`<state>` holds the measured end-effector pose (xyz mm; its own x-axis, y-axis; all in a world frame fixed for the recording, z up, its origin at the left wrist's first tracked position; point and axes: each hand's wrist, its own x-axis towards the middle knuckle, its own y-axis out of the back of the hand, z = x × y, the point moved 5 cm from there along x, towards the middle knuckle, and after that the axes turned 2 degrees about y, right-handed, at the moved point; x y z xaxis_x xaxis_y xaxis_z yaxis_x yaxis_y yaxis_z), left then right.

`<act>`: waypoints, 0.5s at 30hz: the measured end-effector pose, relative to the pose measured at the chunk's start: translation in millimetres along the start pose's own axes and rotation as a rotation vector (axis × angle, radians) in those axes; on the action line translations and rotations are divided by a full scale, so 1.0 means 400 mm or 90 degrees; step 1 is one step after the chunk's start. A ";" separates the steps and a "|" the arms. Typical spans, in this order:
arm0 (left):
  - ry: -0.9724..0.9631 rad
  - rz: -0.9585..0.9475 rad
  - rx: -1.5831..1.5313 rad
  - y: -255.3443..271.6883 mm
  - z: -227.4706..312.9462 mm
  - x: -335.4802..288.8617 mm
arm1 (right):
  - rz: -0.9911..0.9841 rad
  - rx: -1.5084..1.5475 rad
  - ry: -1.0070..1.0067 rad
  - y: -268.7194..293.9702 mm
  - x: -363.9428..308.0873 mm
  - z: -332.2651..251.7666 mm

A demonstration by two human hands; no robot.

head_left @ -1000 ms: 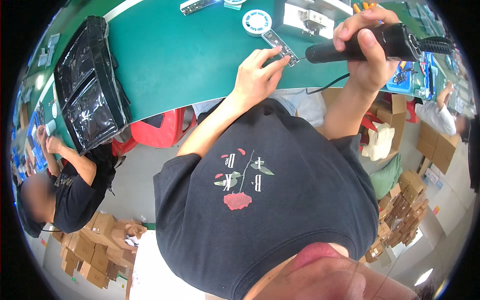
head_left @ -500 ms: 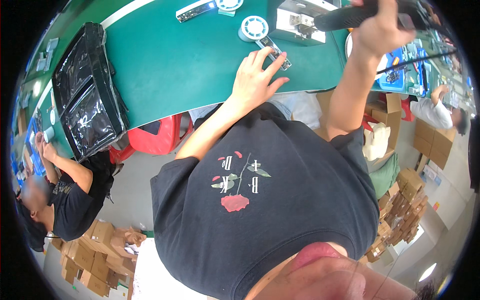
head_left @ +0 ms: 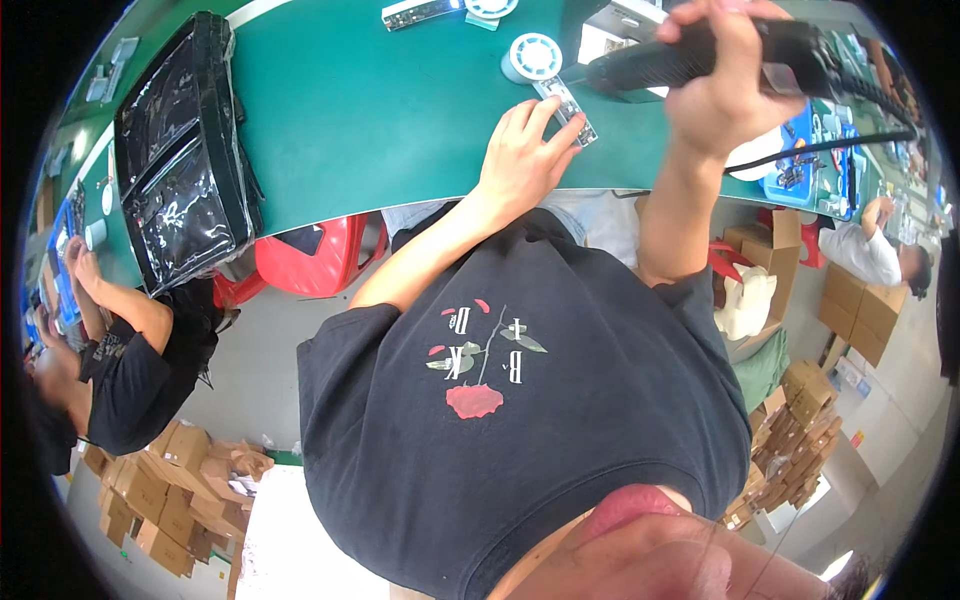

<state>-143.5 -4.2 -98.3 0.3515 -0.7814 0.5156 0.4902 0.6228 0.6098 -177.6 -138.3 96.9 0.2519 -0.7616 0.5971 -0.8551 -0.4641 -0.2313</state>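
On the green table, my left hand (head_left: 530,155) holds down a narrow circuit board (head_left: 568,110), its fingers along the board's near end. A round white and light-blue part with vent slots, like a small fan head (head_left: 532,57), adjoins the board's far end. My right hand (head_left: 728,85) is wrapped round a black corded electric screwdriver (head_left: 660,66). The tool lies nearly level and points left, with its thin tip by the joint between board and round part. Whether the tip touches a screw is too small to tell.
A second board with a round part (head_left: 425,12) lies at the far edge. A metal box-like device (head_left: 612,22) stands behind the screwdriver. Black bags in clear plastic (head_left: 185,160) are at left. A blue tray (head_left: 795,150) holds small parts at right. Co-workers sit on both sides.
My right hand has brought the screwdriver away from the metal device, left and nearer, to the board. My left hand stays on the board, its fingers drawn closer together. The view has shifted slightly.
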 end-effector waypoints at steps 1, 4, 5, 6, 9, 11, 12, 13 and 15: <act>0.003 -0.003 0.000 -0.001 0.000 -0.004 | 0.006 0.020 -0.013 -0.010 -0.004 0.019; 0.005 -0.004 0.002 0.003 0.001 -0.001 | -0.041 0.019 -0.024 -0.035 -0.013 0.052; 0.004 -0.006 0.003 0.002 0.001 -0.002 | -0.038 0.012 -0.027 -0.040 -0.016 0.056; 0.003 -0.007 0.004 0.001 0.001 -0.003 | -0.035 0.006 -0.031 -0.045 -0.020 0.060; 0.000 0.004 0.007 -0.002 -0.002 -0.004 | -0.043 -0.020 -0.030 -0.046 -0.023 0.077; 0.004 0.002 0.004 -0.001 -0.003 -0.005 | -0.049 -0.036 -0.026 -0.045 -0.026 0.084; 0.005 0.001 0.001 0.000 -0.003 -0.004 | -0.049 -0.042 -0.024 -0.046 -0.028 0.085; 0.005 -0.001 -0.001 0.000 -0.003 -0.004 | -0.050 -0.048 -0.022 -0.048 -0.029 0.086; 0.006 -0.006 -0.003 0.002 -0.002 -0.002 | -0.033 -0.032 -0.020 -0.050 -0.033 0.090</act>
<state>-142.9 -3.1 -98.8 0.3541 -0.7872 0.5049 0.4975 0.6157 0.6111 -147.5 -135.4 66.1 0.3099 -0.7512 0.5828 -0.8622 -0.4804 -0.1609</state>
